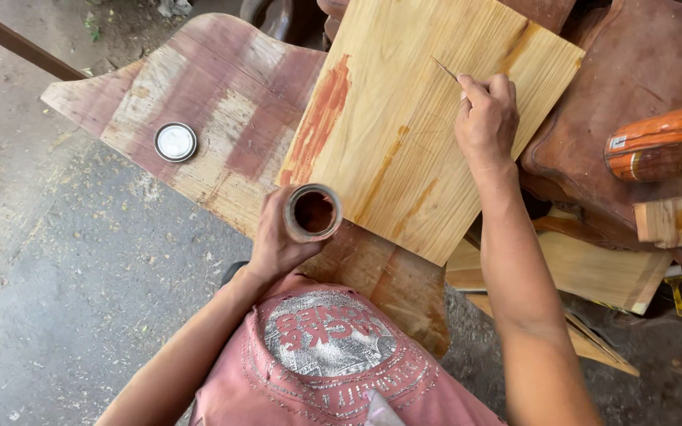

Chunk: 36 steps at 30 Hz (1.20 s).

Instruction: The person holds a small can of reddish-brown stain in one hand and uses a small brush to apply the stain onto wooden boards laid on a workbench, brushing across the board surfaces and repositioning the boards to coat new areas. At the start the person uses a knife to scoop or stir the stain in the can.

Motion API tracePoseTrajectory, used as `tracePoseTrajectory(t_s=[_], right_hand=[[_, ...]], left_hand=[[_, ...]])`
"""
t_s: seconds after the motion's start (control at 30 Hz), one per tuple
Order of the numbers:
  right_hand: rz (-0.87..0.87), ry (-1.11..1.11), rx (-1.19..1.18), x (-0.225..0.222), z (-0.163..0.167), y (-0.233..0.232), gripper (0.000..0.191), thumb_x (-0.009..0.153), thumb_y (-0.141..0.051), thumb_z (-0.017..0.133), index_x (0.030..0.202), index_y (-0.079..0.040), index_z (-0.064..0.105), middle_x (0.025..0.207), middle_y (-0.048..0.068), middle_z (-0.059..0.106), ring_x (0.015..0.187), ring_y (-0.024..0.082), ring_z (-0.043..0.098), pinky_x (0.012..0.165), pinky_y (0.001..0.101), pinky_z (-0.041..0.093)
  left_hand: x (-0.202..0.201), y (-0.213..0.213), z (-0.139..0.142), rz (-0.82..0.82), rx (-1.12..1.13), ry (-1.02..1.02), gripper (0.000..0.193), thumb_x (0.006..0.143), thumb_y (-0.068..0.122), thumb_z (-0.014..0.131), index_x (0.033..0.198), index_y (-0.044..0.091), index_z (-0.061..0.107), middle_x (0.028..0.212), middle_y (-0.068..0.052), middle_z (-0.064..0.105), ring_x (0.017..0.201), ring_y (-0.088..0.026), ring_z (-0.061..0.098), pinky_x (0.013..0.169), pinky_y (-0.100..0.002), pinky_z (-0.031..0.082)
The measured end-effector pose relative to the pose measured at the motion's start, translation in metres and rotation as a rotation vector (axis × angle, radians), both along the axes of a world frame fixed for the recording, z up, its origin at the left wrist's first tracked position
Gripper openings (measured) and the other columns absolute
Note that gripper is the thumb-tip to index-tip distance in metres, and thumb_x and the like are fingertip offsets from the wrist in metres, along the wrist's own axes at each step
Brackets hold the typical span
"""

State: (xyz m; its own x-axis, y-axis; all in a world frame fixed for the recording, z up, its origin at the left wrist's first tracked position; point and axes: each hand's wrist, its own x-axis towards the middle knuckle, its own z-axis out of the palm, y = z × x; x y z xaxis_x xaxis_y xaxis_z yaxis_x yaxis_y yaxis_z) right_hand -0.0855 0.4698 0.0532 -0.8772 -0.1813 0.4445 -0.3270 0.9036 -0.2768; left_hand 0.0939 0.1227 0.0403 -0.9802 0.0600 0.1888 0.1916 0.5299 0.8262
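Observation:
My left hand grips a small open tin can holding reddish-brown liquid, just below the near edge of a pale wooden board. The board lies tilted on a larger reddish, worn wooden panel and bears an orange-brown stained streak on its left side. My right hand rests on the board's upper right part, pinching a thin stick-like tool whose tip points up and left across the wood.
A round metal lid lies on the reddish panel at the left. At the right edge an orange-stained can lies on its side above a small wood block. More planks are stacked below. Concrete ground spreads to the left.

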Motion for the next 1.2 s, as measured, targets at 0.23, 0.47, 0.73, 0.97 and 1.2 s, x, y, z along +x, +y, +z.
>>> tracePoseTrajectory(t_s=[0.23, 0.47, 0.73, 0.97, 1.2], right_hand=[[0.019, 0.086, 0.116, -0.028, -0.006, 0.013, 0.026, 0.099, -0.002, 0.072, 0.123, -0.01, 0.08, 0.105, 0.008, 0.055, 0.103, 0.027, 0.051, 0.087, 0.0392, 0.05], [0.102, -0.031, 0.099, -0.037, -0.025, 0.014, 0.024, 0.106, -0.009, 0.066, 0.127, -0.006, 0.078, 0.103, 0.008, 0.052, 0.102, 0.024, 0.05, 0.087, 0.0359, 0.05], [0.233, -0.169, 0.063, 0.041, -0.031, -0.018, 0.023, 0.101, -0.011, 0.062, 0.116, -0.013, 0.08, 0.096, 0.011, 0.056, 0.1, 0.028, 0.054, 0.087, 0.0406, 0.052], [-0.038, -0.119, 0.041, -0.018, -0.001, 0.001, 0.026, 0.102, -0.004, 0.064, 0.126, -0.004, 0.074, 0.106, 0.018, 0.056, 0.101, 0.029, 0.056, 0.077, 0.037, 0.056], [0.152, -0.299, 0.004, 0.048, -0.03, -0.023, 0.03, 0.095, -0.006, 0.066, 0.12, -0.015, 0.079, 0.1, 0.015, 0.057, 0.1, 0.034, 0.056, 0.088, 0.0492, 0.052]], left_hand=[[0.027, -0.033, 0.051, 0.245, 0.055, -0.099, 0.09, 0.064, 0.024, 0.093, 0.139, 0.003, 0.048, 0.126, -0.015, 0.064, 0.118, -0.029, 0.066, 0.1, -0.042, 0.053], [0.029, -0.025, 0.069, 0.253, -0.031, -0.245, 0.09, 0.059, 0.021, 0.094, 0.137, 0.004, 0.051, 0.123, -0.016, 0.065, 0.118, -0.031, 0.065, 0.098, -0.044, 0.052], [0.031, -0.017, 0.065, 0.151, -0.021, -0.149, 0.094, 0.058, 0.022, 0.095, 0.137, 0.003, 0.049, 0.126, -0.017, 0.061, 0.121, -0.035, 0.059, 0.1, -0.045, 0.05], [0.035, -0.011, 0.069, 0.103, -0.014, -0.183, 0.084, 0.06, 0.02, 0.092, 0.133, 0.006, 0.053, 0.121, -0.015, 0.063, 0.117, -0.034, 0.062, 0.098, -0.044, 0.05], [0.036, -0.012, 0.06, 0.121, 0.032, -0.158, 0.08, 0.062, 0.019, 0.09, 0.132, 0.006, 0.054, 0.121, -0.015, 0.065, 0.118, -0.034, 0.063, 0.099, -0.043, 0.051]])
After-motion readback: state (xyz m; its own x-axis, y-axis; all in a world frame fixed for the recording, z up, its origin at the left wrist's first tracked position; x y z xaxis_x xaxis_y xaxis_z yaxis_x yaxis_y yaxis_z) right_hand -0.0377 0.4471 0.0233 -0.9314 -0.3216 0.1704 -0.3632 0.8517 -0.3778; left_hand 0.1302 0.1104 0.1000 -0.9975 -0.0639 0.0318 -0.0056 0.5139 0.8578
